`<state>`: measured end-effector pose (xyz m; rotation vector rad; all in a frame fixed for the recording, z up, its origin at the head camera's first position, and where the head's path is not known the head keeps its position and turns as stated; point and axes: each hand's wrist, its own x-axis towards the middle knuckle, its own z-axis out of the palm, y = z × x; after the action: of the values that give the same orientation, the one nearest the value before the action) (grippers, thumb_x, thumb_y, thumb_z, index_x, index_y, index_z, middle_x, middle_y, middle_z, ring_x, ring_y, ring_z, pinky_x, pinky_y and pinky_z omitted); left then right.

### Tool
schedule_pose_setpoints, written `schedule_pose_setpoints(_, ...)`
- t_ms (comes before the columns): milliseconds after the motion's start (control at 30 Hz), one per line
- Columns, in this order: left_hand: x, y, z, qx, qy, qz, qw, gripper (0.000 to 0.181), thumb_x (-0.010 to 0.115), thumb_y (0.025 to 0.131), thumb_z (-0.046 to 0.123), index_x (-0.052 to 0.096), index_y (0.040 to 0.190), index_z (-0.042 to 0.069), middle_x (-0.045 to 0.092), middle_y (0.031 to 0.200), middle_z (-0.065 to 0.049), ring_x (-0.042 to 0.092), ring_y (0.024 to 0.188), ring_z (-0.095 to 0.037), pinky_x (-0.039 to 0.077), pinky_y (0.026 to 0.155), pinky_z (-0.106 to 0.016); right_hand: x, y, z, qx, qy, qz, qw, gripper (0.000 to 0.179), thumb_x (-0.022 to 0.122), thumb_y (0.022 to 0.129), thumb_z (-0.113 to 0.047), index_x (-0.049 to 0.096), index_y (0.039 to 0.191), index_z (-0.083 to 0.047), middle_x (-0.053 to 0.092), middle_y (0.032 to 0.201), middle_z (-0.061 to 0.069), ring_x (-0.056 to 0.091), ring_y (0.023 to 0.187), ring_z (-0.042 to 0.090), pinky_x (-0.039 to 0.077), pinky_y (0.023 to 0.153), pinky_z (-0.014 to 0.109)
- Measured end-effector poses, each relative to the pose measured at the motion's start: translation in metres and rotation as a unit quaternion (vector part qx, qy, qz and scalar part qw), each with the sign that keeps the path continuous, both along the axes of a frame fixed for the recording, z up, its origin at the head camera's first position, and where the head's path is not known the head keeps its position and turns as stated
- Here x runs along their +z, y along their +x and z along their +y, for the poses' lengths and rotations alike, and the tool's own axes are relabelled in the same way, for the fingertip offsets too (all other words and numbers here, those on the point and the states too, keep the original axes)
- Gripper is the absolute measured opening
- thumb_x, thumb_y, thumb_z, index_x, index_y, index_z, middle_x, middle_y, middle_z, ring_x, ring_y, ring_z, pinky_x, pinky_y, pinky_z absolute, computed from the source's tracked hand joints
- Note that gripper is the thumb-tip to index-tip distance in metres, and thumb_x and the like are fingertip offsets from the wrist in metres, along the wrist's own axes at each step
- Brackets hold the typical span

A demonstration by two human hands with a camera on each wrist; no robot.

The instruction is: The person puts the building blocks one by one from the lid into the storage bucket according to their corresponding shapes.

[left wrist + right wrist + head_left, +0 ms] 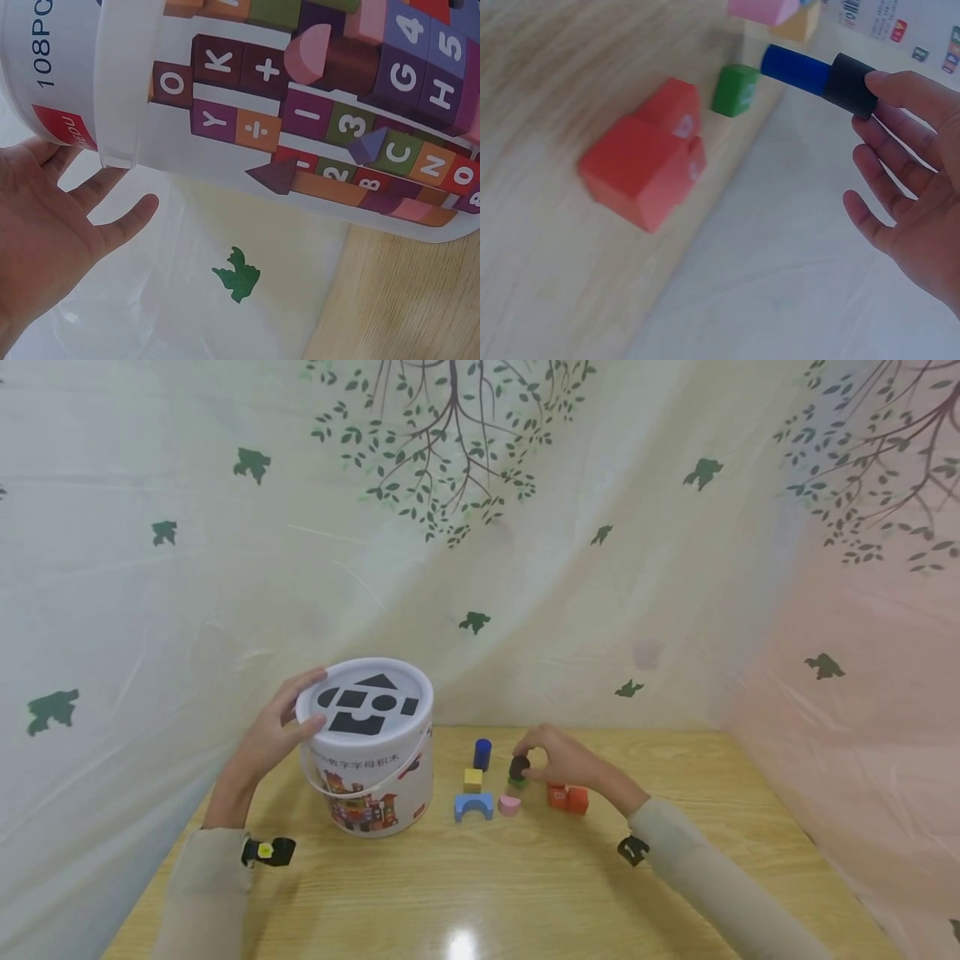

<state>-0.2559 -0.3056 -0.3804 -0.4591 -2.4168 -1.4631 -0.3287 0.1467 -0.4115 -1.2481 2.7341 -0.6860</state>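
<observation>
A white bucket [375,777] with printed toy blocks on its side stands at the left of the table. Dark cut-out shapes mark its lid [398,677]. My left hand [273,735] rests against the lid's left edge; the left wrist view shows its fingers [124,225] fairly straight and spread. Between thumb and fingertips, my right hand [568,758] pinches a black cylinder block [849,84]. Below that block in the head view is a green block [517,783]. A blue cylinder block [482,755] stands to the left; red blocks [567,798] sit near the right wrist.
A yellow cube [472,780], a light blue arch block [473,806] and a pink half-round block [509,806] lie between bucket and right hand. The bucket's handle [360,794] hangs across its front. A leaf-printed sheet [570,635] rises behind the wooden table [420,893].
</observation>
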Motion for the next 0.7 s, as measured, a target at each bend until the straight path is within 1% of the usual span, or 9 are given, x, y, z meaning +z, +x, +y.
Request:
schedule_pose_setpoints(100,-0.001,0.000,0.000,0.001,-0.001,0.000,1.0000,0.070,0.067,0.095,0.011,0.037,0.158,0.011,0.025,0.166,-0.019,0.024,0.150,-0.048,0.022,0.115,-0.077,0.010,0.000,-0.003,-0.002,-0.007,-0.001,1.0000,0.026,0.079,0.086,-0.009,0.075,0.111,-0.003,0.075,0.106,0.006,0.061,0.101,0.020,0.054,0.093,0.040)
schedule_pose_setpoints(233,-0.001,0.000,0.000,-0.001,0.001,0.000,1.0000,0.070,0.067,0.095,0.011,0.036,0.158,0.011,0.025,0.166,-0.019,0.023,0.150,-0.048,0.022,0.115,-0.077,0.022,-0.002,-0.007,0.006,-0.022,0.019,0.9996,0.027,0.080,0.084,-0.008,0.075,0.110,0.000,0.075,0.103,0.008,0.063,0.099,0.023,0.053,0.094,0.042)
schedule_pose_setpoints(533,0.001,0.001,0.001,-0.003,0.001,-0.005,1.0000,0.070,0.066,0.095,0.011,0.036,0.158,0.010,0.024,0.166,-0.020,0.022,0.150,-0.049,0.021,0.115,-0.077,0.046,-0.011,-0.018,-0.009,-0.039,0.016,0.9991,0.028,0.079,0.086,-0.011,0.075,0.113,-0.004,0.074,0.106,0.006,0.059,0.102,0.022,0.049,0.093,0.040)
schedule_pose_setpoints(700,0.001,0.001,0.001,-0.003,-0.001,-0.004,1.0000,0.069,0.066,0.096,0.011,0.036,0.158,0.010,0.024,0.166,-0.020,0.023,0.150,-0.049,0.022,0.115,-0.077,0.062,-0.012,-0.028,-0.011,-0.053,0.022,0.9983,0.030,0.078,0.087,-0.011,0.074,0.116,-0.004,0.073,0.109,0.008,0.059,0.105,0.024,0.050,0.095,0.043)
